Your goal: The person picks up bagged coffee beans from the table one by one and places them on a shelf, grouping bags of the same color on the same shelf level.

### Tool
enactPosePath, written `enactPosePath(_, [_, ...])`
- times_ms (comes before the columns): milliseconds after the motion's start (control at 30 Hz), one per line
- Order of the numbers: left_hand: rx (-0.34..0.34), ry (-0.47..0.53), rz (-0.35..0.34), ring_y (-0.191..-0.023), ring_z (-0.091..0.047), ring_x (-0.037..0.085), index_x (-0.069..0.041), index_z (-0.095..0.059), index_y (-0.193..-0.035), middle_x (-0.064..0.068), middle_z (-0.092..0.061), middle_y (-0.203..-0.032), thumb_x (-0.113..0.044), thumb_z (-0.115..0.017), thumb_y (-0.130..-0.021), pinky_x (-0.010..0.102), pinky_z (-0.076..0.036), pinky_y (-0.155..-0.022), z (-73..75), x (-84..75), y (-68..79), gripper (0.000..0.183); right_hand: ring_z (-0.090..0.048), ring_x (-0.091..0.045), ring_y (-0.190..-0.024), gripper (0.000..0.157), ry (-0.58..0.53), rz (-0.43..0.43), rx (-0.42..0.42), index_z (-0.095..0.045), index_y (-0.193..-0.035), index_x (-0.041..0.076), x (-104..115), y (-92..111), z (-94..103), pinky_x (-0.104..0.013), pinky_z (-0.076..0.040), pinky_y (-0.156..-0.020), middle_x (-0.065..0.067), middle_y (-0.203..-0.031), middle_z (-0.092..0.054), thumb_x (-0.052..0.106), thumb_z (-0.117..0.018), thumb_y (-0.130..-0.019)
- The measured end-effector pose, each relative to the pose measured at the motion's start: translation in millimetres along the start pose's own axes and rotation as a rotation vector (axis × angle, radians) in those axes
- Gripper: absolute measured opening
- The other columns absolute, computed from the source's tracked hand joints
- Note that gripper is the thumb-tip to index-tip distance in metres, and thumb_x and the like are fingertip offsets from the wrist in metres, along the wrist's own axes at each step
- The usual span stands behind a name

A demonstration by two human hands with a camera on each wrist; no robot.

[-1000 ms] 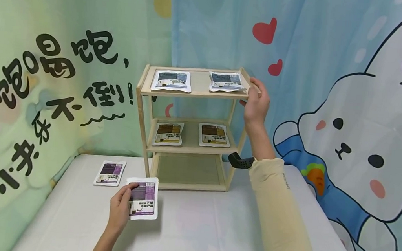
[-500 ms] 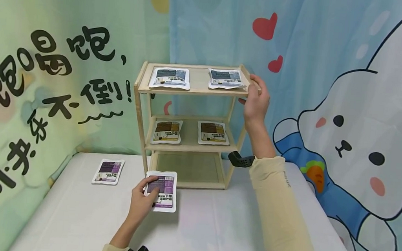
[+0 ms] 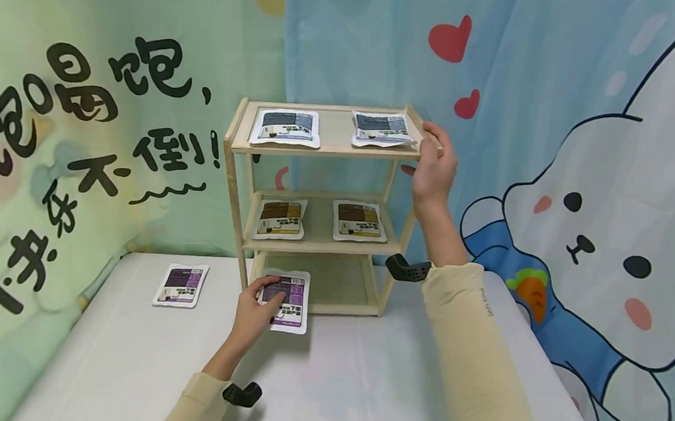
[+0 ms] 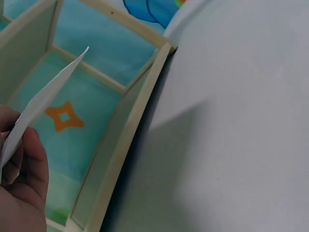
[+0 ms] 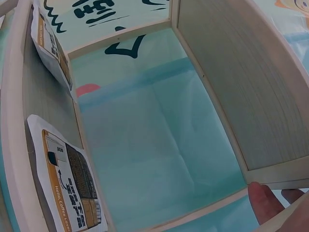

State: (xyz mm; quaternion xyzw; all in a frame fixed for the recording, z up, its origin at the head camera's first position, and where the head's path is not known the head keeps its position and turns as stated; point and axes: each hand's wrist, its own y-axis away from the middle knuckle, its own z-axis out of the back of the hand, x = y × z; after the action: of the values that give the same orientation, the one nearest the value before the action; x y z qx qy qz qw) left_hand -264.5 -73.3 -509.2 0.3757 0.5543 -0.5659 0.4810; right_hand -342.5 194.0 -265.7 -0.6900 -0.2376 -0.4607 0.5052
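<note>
Between thumb and fingers my left hand (image 3: 253, 316) pinches a flat white packet with a purple label (image 3: 296, 303). It is raised just in front of the bottom tier of a three-tier wooden shelf (image 3: 316, 248); in the left wrist view the packet (image 4: 46, 96) appears nearly edge-on. My right hand (image 3: 434, 175) grips the right end of the top tier, with fingertips (image 5: 263, 200) showing under it in the right wrist view. Another purple-labelled packet (image 3: 181, 285) lies on the table left of the shelf.
Two blue-labelled packets (image 3: 286, 128) lie on the top tier, the right one (image 3: 382, 130) close to my right hand. The middle tier bears two brown-labelled packets (image 3: 280, 219). A white-covered table (image 3: 359, 384) supports the shelf, with printed curtains (image 3: 350, 46) behind.
My left hand has carried the purple-labelled packet rightward and forward, from beside the shelf's left leg to before the bottom tier. The right hand keeps its grip on the top tier.
</note>
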Motion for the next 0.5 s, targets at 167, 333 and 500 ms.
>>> enactPosePath(167, [-0.018, -0.015, -0.003, -0.095, -0.059, 0.026, 0.003, -0.065, -0.116, 0.021, -0.062, -0.115, 0.0, -0.069, -0.086, 0.032, -0.049, -0.078, -7.7, 17.1, -18.3, 0.031, -0.054, -0.024, -0.099, 0.044, -0.007, -0.003, 0.009, -0.055, -0.134, 0.01, 0, -1, 0.5, -0.03, -0.053, -0.067, -0.014, -0.131, -0.05, 0.018, -0.035, -0.096])
enactPosePath(333, [-0.049, -0.106, -0.03, -0.116, -0.053, 0.033, 0.002, -0.064, -0.116, 0.022, -0.06, -0.123, -0.003, -0.07, -0.086, 0.046, -0.04, -0.098, -13.0, 24.0, -33.1, 0.031, -0.055, -0.025, -0.1, 0.042, -0.009, -0.006, 0.013, -0.055, -0.135, 0.012, 1, -1, 0.4, -0.033, -0.053, -0.068, -0.012, -0.132, -0.05, 0.019, -0.036, -0.098])
enactPosePath(500, [-0.037, -0.191, 0.023, -0.125, -0.048, 0.034, -0.001, -0.062, -0.122, 0.022, -0.057, -0.13, -0.01, -0.068, -0.089, 0.049, -0.036, -0.103, -15.8, 30.9, -44.7, 0.035, -0.055, -0.025, -0.101, 0.043, 0.007, -0.004, 0.008, -0.056, -0.134, 0.012, 1, -1, -0.7, -0.031, -0.053, -0.067, -0.012, -0.132, -0.05, 0.019, -0.035, -0.097])
